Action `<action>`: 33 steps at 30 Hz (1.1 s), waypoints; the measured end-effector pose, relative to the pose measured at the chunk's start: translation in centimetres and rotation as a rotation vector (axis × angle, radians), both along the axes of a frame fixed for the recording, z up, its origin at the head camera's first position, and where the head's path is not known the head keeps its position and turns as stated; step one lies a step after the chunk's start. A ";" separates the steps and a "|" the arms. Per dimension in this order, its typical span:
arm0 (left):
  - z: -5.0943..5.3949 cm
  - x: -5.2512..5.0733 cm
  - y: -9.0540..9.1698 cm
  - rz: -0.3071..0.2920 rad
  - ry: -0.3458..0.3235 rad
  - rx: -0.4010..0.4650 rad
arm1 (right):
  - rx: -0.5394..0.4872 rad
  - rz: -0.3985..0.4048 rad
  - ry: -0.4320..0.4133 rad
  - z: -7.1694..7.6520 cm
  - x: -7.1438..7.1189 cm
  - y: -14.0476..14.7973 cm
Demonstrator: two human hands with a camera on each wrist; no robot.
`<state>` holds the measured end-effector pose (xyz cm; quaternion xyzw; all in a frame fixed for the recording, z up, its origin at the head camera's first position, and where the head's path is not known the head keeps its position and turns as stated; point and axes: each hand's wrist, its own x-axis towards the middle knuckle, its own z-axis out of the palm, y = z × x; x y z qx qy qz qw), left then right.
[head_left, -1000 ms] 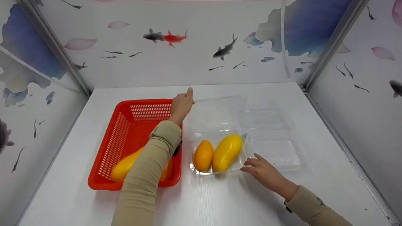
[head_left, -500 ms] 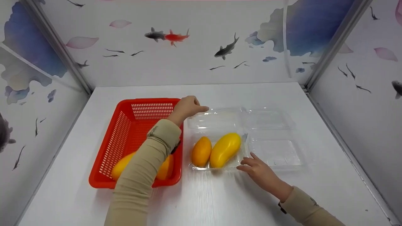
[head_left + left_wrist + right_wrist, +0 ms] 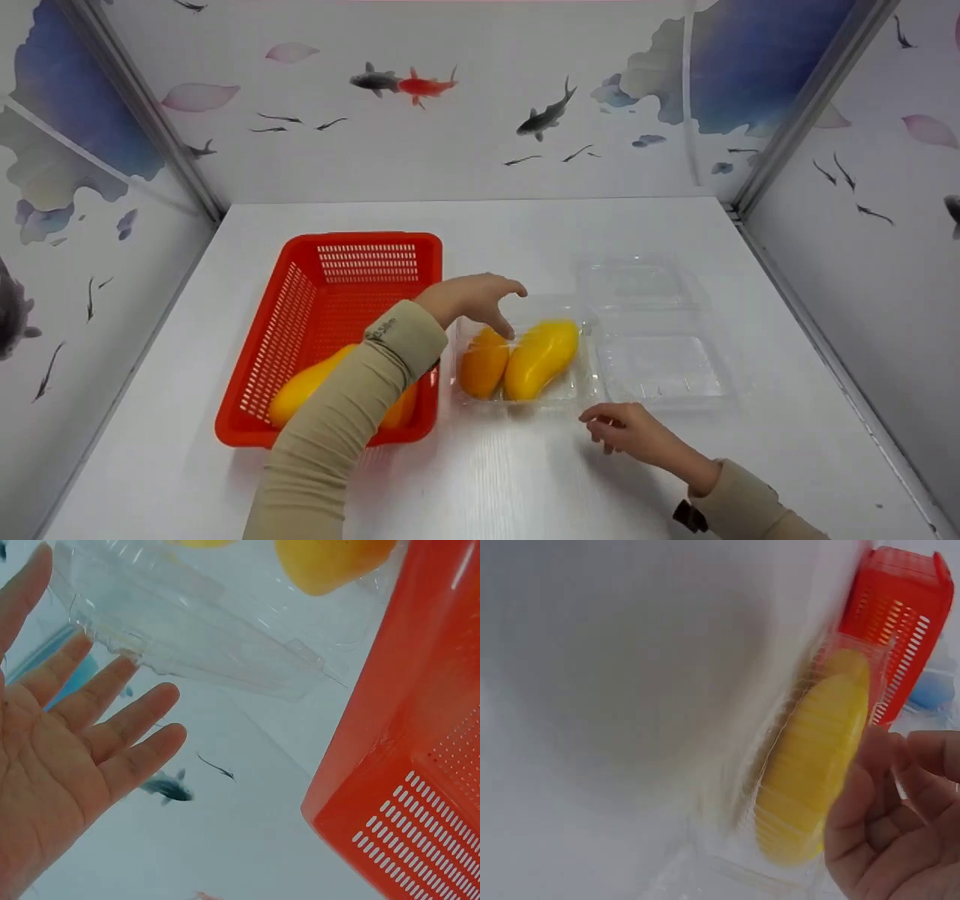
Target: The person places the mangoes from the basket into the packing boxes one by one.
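Two mangoes, an orange one (image 3: 484,363) and a larger yellow one (image 3: 541,360), lie side by side in a clear plastic box in the head view. Over the box's back part is my left hand (image 3: 480,297), fingers spread; in the left wrist view its fingertips touch the tilted clear lid (image 3: 217,637). My right hand (image 3: 637,433) hovers by the box's front right corner with loosely bent fingers, holding nothing. The right wrist view shows the yellow mango (image 3: 810,765) through the clear wall, just beside that hand (image 3: 900,817).
A red basket (image 3: 330,238) with yellow and orange fruit (image 3: 306,390) stands at the left, partly behind my left forearm. At the right lies another clear box (image 3: 660,364), opened flat. Printed panels wall in the white table (image 3: 480,480) at the back and sides.
My left hand has come forward from the back of the box, and the lid has swung over toward the mangoes. My right hand has moved slightly toward me, its fingers now more bent.
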<state>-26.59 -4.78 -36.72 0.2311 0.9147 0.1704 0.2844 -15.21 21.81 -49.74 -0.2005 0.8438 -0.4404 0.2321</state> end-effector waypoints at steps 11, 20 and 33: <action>-2.7 2.4 1.3 -0.026 0.002 -0.150 | -0.336 -0.202 -0.617 -0.6 -0.5 0.7; -3.7 3.7 1.1 0.005 0.016 -0.172 | -0.531 -0.329 -0.718 -0.9 -0.7 -0.4; -3.4 3.5 1.0 0.019 -0.009 -0.147 | -0.531 -0.394 -0.686 -1.3 -1.4 -1.2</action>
